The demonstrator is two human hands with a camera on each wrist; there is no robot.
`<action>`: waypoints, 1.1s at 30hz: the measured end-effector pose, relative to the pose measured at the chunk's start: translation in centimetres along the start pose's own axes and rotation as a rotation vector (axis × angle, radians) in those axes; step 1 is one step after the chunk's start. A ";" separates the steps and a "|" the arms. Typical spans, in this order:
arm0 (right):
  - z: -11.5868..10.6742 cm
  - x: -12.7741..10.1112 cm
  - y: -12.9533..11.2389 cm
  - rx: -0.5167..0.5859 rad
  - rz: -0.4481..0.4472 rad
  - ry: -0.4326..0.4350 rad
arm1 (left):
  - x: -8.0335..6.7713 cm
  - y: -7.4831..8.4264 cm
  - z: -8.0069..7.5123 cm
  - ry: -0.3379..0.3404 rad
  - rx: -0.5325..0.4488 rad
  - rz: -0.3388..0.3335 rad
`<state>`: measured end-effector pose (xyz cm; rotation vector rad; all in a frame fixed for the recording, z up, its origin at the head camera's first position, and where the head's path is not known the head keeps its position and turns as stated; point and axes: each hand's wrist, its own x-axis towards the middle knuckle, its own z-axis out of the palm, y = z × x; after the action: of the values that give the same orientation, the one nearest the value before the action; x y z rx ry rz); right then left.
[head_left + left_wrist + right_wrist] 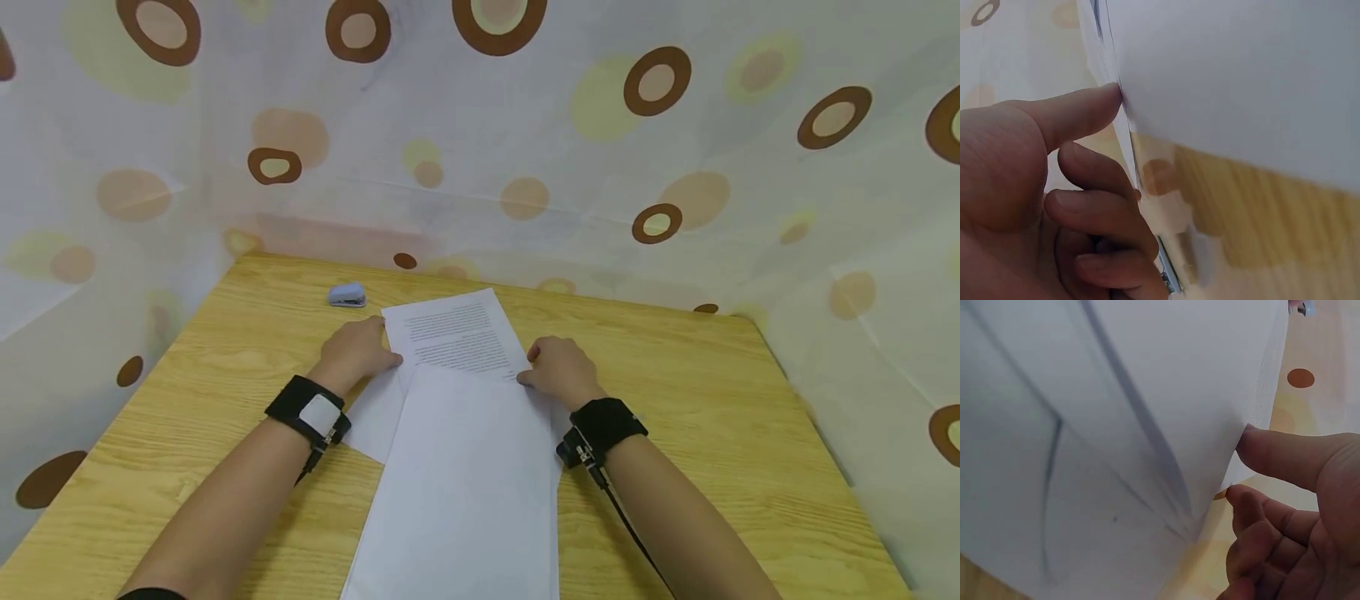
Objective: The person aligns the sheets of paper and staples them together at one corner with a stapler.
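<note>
Blank white paper (465, 492) is nearest me, long axis running away, far end covering the near part of the printed page (456, 337). Page = reference. It lies between my left hand (356, 350), at its left edge, and my right hand (564, 368), at its right edge; neither is clearly nearer. Its long axis points away, far end leaning left. I'd say the page/blank overlap is what matters. Pose: both arms angled inward, thumbs toward the page, thumb and fingers pinching paper edges, other fingers curled. Can't tell how many layers. Stapler (347, 295): left of the page's far end, not touching.
</note>
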<state>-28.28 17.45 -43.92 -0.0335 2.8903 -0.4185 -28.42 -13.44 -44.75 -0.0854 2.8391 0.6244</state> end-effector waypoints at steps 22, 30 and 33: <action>0.3 0.2 0.0 0.038 -0.006 0.012 | -0.8 1.0 0.1 0.079 -0.023 0.073; 0.3 0.4 0.4 0.047 -0.021 0.010 | -0.5 0.2 -0.4 0.092 -0.094 0.119; 0.2 0.3 0.4 0.057 -0.021 0.017 | -0.6 0.0 -0.5 0.089 -0.128 0.132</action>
<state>-28.53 17.80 -44.33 -0.0505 2.8955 -0.5078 -27.97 -13.69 -44.14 0.0545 2.9054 0.8499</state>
